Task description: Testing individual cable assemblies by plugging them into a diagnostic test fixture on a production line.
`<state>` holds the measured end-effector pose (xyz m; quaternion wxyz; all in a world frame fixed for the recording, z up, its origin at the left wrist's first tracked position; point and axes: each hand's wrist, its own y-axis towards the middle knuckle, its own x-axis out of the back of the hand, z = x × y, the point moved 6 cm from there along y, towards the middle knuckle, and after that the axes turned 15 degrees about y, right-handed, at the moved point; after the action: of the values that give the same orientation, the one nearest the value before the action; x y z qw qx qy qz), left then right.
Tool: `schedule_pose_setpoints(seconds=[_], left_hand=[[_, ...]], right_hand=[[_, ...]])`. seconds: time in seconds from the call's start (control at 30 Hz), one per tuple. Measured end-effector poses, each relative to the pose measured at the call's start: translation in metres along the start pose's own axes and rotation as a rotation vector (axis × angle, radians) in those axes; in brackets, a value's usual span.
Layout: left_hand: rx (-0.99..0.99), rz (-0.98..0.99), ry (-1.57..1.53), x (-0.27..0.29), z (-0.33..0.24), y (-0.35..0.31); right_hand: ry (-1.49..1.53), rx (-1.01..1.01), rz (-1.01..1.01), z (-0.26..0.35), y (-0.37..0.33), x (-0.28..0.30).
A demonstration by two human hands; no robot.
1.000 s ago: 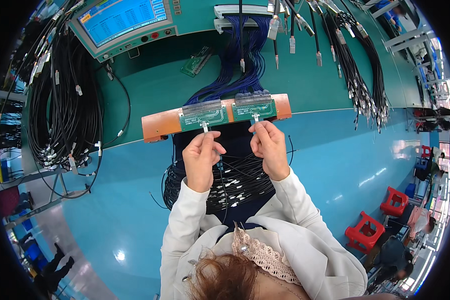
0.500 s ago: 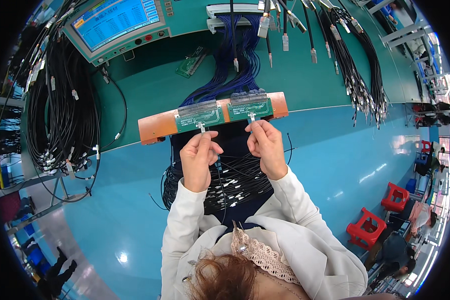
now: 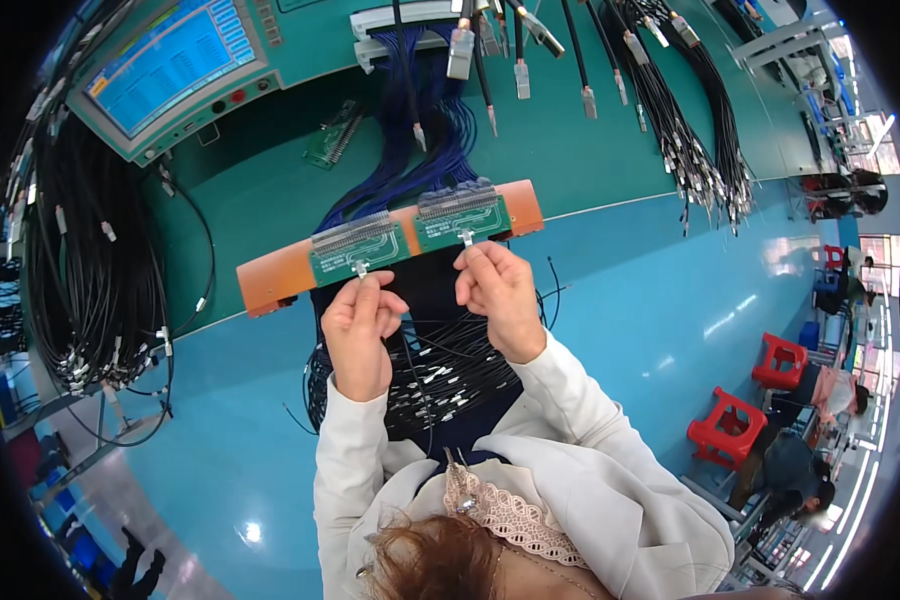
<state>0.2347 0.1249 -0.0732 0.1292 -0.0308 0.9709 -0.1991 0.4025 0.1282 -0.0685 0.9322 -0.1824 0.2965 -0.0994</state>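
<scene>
Two green circuit boards, a left one [image 3: 388,246] and a right one [image 3: 436,232], sit on an orange-brown strip [image 3: 270,284] along the bench edge. My left hand [image 3: 363,335] pinches a small metal cable connector [image 3: 361,268] at the front socket of the left board. With thumb and forefinger, my right hand [image 3: 505,300] grips a similar connector [image 3: 467,238] at the right board's socket. Both connectors touch the boards; how deeply they are seated cannot be made out. Blue wires [image 3: 395,170] run back from the boards. Black cables with silvery ends [image 3: 440,375] lie across my lap.
A tester with a lit screen [image 3: 170,70] stands at the back left. Black cable bundles hang at the left [image 3: 90,260] and right [image 3: 695,150]. A loose green board [image 3: 335,135] lies on the bench. Red stools [image 3: 727,428] and people are at the right.
The whole view has shifted, so the bench appears further left and turned slightly. A large banner on the tester's screen has disappeared. Both hands keep their pinch at the boards.
</scene>
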Motion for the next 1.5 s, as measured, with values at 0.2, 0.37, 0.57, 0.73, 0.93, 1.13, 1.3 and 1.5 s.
schedule_pose_setpoints(seconds=[0.2,0.37,0.57,0.73,0.93,1.13,1.3,1.5], left_hand=[[-0.047,0.03,0.046,0.002,0.003,0.003],[-0.367,-0.35,0.769,0.032,-0.027,-0.043],[-0.115,0.268,1.253,0.038,0.055,-0.158],[-0.194,0.388,1.171,0.044,0.034,-0.182],[-0.224,0.447,0.775,0.144,-0.048,-0.214],[-0.326,-0.515,-0.439,0.345,0.068,-0.198],[0.382,-0.641,-0.101,0.421,0.232,-0.183],[0.775,-0.716,0.282,0.425,0.274,-0.15]], right_hand=[[0.012,-0.013,0.022,0.002,0.002,-0.002],[-0.65,0.552,0.009,0.038,-0.018,0.01],[-0.76,0.17,0.348,0.0,-0.083,0.004],[-1.007,0.241,0.541,-0.054,-0.09,0.018],[-1.136,0.331,0.578,-0.052,-0.1,0.038],[-1.174,0.486,0.403,-0.039,-0.098,0.052],[-1.166,0.485,0.323,-0.039,-0.101,0.075],[-1.16,0.48,0.224,-0.035,-0.092,0.104]])
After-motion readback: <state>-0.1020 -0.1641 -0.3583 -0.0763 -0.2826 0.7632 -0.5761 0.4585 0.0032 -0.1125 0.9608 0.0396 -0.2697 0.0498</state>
